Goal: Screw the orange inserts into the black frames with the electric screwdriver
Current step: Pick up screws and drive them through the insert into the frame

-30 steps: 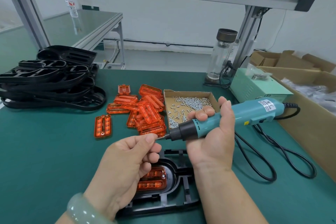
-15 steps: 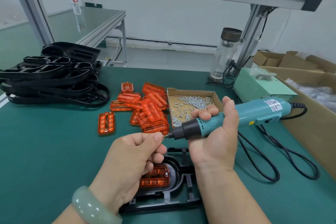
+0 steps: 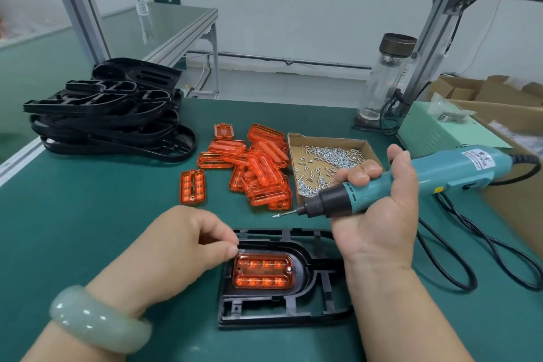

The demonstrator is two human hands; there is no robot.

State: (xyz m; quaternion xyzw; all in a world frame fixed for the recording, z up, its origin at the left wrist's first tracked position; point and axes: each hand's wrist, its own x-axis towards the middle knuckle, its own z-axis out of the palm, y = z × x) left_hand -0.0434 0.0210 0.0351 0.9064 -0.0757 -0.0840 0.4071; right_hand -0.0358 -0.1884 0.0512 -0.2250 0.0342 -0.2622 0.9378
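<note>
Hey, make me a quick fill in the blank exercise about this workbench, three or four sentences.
The right hand grips the electric screwdriver, whose bit carries a ___.
The insert seated in the black frame is coloured ___.
The green bracelet sits on the ___ wrist.
Missing words: screw; orange; left.

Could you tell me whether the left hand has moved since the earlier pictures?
Yes. The left hand has dropped from the screwdriver tip to the frame, fingertips at the left edge of the insert.
</note>
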